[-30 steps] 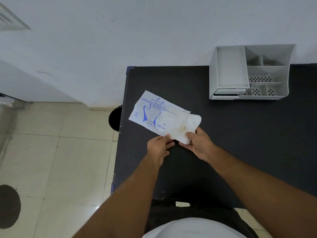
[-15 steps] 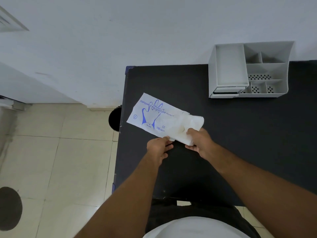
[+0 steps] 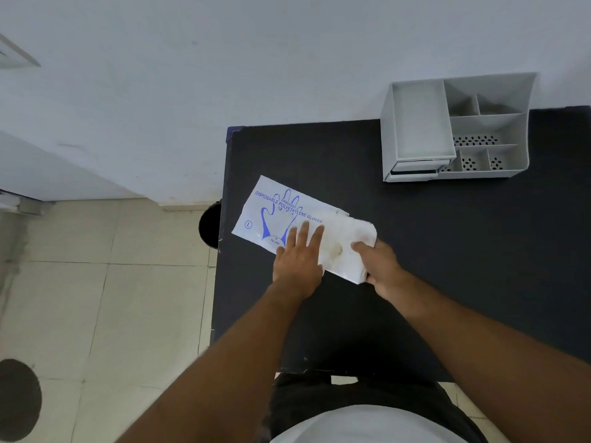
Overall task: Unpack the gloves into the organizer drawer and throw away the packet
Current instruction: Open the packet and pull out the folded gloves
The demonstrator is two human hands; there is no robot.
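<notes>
Black worktop (image 3: 447,266), wall behind it, tiled floor to the left. Packet (image 3: 281,215) lies flat near the worktop's left edge, white with blue glove print, text "DISPOSABLE POLYETHYLENE GLOVES". Its right end is open; a wad of pale gloves (image 3: 348,247) sticks out of it, still partly inside.

Left hand (image 3: 299,257): flat, fingers spread, pressing down on the packet's near right part. Not grasping.

Right hand (image 3: 379,263): closed around the right end of the gloves, thumb on top.

Organizer (image 3: 419,129): grey, at the back right against the wall, well apart from the packet. Large left tray bare. Smaller right compartments, some with perforated floors, hold nothing visible. Drawer (image 3: 415,169) under the tray, shut or nearly so.

Dark round bin (image 3: 209,225) beside the worktop's left edge, mostly hidden.
</notes>
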